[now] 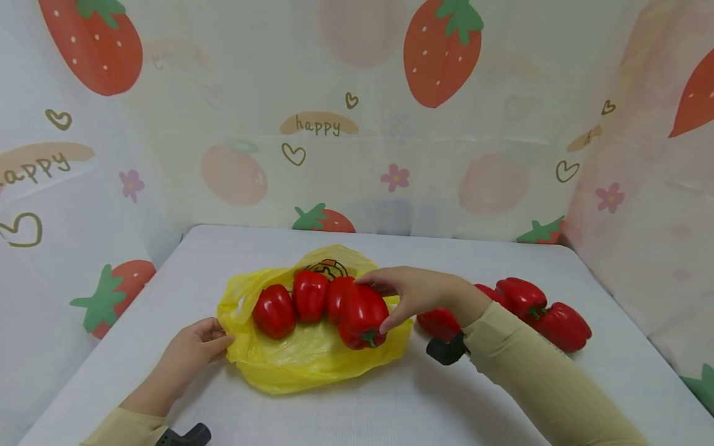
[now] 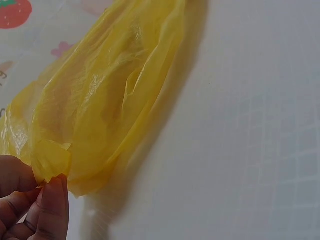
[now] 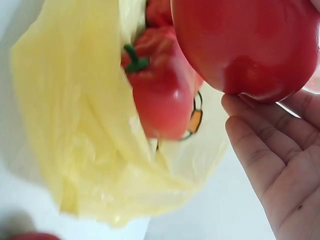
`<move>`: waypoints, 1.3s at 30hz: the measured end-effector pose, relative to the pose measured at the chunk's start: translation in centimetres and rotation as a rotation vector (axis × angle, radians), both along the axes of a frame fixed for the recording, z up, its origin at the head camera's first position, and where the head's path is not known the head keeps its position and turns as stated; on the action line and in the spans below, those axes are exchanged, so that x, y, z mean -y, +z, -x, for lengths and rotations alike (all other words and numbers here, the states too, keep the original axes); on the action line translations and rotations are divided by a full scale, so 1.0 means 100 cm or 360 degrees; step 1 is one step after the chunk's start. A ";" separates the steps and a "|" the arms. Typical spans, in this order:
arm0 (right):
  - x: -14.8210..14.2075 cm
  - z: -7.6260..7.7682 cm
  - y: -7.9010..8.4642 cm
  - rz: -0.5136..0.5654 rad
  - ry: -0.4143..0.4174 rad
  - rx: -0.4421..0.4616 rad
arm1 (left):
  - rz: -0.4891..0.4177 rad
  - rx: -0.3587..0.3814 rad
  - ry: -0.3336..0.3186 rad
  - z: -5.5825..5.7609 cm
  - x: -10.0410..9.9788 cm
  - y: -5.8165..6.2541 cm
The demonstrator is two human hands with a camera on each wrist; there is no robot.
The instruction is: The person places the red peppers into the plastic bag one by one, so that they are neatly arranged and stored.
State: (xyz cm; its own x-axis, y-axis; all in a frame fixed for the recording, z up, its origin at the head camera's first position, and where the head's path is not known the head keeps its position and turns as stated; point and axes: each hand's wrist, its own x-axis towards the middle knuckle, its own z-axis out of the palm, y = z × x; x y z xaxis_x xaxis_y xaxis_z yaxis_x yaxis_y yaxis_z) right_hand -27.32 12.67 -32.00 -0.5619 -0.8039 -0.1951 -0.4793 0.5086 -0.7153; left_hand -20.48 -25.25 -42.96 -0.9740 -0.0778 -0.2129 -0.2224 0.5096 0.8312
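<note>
Toward the left edge of the tabletop [image 1: 346,416], the left hand [image 1: 192,348] angles forward, pinching the rim of the yellow bag [image 1: 279,375]; the right hand [image 1: 418,292], forearm slanting in from the near right, grasps a red pepper [image 1: 361,314] over the bag's mouth.

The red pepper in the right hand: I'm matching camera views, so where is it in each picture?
Head: held red pepper below and slightly right of centre.
Left wrist: not visible.
Right wrist: upper right, cut off by the top edge.
Shared landmark: the yellow bag, seen in all three.
</note>
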 end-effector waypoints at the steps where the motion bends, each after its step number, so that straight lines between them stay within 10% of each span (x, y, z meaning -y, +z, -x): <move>1: 0.004 0.000 0.000 -0.0005 0.0012 -0.0002 | 0.0002 -0.0002 0.0000 0.000 0.000 0.000; 19: 0.068 -0.003 -0.016 -0.0136 0.0117 -0.0003 | 0.0012 -0.0005 0.0000 -0.002 0.001 0.002; 39: 0.102 -0.008 -0.029 -0.0415 -0.0182 -0.0231 | 0.0007 -0.0009 -0.0027 -0.001 0.003 -0.002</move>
